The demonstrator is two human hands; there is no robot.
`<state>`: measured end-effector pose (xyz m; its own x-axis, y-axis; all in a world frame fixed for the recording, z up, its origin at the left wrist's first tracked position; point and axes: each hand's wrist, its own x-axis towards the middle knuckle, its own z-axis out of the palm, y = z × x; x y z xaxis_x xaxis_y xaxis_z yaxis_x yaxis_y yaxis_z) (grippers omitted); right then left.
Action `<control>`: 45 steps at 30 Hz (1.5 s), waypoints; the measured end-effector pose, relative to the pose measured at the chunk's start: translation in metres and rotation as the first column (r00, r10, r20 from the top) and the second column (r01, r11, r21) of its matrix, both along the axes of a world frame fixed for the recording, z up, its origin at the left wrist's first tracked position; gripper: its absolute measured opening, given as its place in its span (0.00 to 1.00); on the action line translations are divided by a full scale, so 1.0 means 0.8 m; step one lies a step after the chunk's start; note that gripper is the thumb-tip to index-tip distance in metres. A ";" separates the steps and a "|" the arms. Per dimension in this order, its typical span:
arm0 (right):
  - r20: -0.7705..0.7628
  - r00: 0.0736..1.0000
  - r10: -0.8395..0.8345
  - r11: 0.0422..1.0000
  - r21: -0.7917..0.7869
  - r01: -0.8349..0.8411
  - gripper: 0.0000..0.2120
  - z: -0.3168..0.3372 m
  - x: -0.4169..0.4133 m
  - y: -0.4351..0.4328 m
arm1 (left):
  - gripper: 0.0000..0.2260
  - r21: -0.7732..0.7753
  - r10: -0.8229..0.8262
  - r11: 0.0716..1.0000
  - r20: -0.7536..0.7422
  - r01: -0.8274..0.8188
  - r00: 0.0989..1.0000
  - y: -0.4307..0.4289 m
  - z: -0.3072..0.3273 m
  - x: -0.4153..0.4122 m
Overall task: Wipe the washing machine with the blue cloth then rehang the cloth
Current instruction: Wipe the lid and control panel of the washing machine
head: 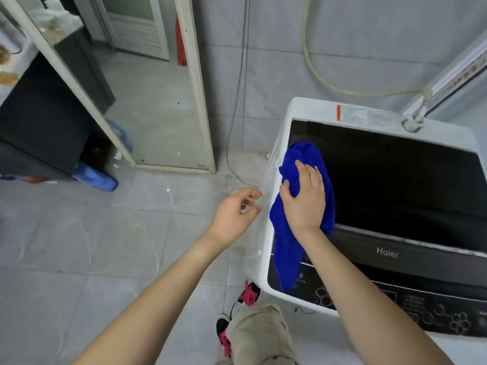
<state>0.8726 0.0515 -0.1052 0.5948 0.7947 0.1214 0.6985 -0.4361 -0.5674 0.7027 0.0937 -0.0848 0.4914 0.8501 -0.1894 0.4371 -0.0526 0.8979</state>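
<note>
- The cloth was clamped in the right hand's grip, centre right; the left hand's was apart, empty.
- Flat, overlapping strokes across the washing machine were advised.

Grey tiled floor, dusty toward the wall. Pale tiled wall behind, crossed by a looping beige hose and a thin hanging cable. White door frame left of these; dark cabinet at the floor's left edge, blue slipper just beside.
</note>
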 end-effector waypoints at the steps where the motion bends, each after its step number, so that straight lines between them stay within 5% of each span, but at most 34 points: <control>1: 0.003 1.000 -0.009 1.000 0.001 0.009 0.26 0.000 0.004 0.009 | 0.09 0.006 -0.018 1.000 -0.007 0.018 1.000 0.009 0.000 0.007; 16: 0.017 0.988 -0.154 0.987 -0.037 0.155 0.24 0.013 0.039 0.119 | 0.11 0.013 -0.268 0.963 -0.096 0.270 0.959 0.153 0.010 0.057; 27: -0.048 0.897 -0.439 0.898 -0.019 0.439 0.25 0.021 -0.023 0.096 | 0.09 0.021 -0.618 0.782 -0.097 0.622 0.780 0.276 0.010 0.036; 31: -0.062 0.830 -0.554 0.833 -0.035 0.553 0.25 0.021 -0.084 0.039 | 0.14 0.113 -0.775 0.596 -0.179 0.795 0.606 0.287 0.028 0.046; 37: -0.051 0.614 -0.788 0.616 -0.050 0.786 0.26 0.006 -0.128 0.001 | 0.25 0.316 -0.872 0.226 -0.357 0.921 0.336 0.273 0.019 0.093; 41: -0.024 0.659 -0.752 0.659 -0.061 0.750 0.28 0.009 -0.096 0.048 | 0.33 0.418 -0.774 -0.021 -0.582 0.908 0.249 0.261 -0.001 0.135; 45: -0.041 0.725 -0.687 0.726 -0.027 0.687 0.26 0.007 -0.088 0.050 | 0.31 0.468 -0.709 -0.095 -0.652 0.879 0.270 0.254 -0.011 0.148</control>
